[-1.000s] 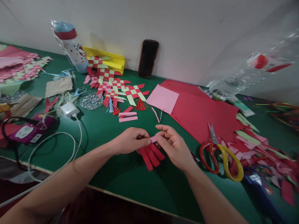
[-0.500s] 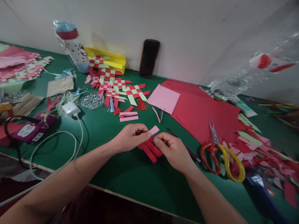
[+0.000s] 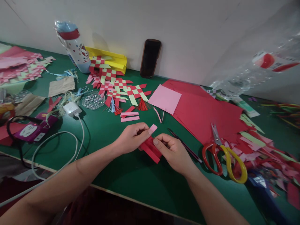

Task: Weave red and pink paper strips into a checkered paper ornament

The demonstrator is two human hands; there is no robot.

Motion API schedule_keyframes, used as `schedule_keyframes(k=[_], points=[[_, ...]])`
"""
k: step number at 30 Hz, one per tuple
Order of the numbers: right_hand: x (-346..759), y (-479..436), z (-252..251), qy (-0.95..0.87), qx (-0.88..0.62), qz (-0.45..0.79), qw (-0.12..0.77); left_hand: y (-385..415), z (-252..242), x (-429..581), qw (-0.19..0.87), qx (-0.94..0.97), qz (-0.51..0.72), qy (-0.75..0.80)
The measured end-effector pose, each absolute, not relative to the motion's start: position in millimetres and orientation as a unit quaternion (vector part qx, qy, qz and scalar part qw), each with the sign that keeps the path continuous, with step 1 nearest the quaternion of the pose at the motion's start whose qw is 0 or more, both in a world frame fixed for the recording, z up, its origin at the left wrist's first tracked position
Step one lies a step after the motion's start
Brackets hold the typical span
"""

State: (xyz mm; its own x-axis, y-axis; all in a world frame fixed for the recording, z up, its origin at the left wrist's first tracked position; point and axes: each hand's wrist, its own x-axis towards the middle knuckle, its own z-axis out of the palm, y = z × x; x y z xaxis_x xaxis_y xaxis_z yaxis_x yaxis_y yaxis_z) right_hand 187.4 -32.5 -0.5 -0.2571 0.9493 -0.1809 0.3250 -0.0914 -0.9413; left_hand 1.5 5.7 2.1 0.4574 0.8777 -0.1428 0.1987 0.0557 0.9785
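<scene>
My left hand [image 3: 131, 137] is closed, pinching a pink paper strip [image 3: 152, 128] whose end sticks up past my thumb. Beneath it lie several red paper strips [image 3: 150, 149] side by side on the green table [image 3: 140, 184]. My right hand [image 3: 172, 151] is closed on the near ends of those red strips, thumb on top. Both hands meet over the strips near the table's middle front.
Red-and-yellow scissors [image 3: 225, 154] lie right of my hands, a dark pen [image 3: 185, 145] between. Red sheets [image 3: 201, 112] and a pink sheet [image 3: 165, 98] lie behind. Woven paper pieces [image 3: 117, 86], a phone [image 3: 150, 57], a bottle [image 3: 72, 45], a charger [image 3: 71, 109] and scraps [image 3: 262, 150] surround.
My right hand let go of the pink strip's end and moved down onto the red strips. The pink strip now stands up from my left hand; the red strips are drawn closer together.
</scene>
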Motion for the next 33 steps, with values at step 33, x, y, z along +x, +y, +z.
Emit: schedule_keyframes(k=[33], points=[[180,-35,8,-0.519,-0.52,0.632,0.248,6,-10,-3,0.377,0.759,0.338,0.409]])
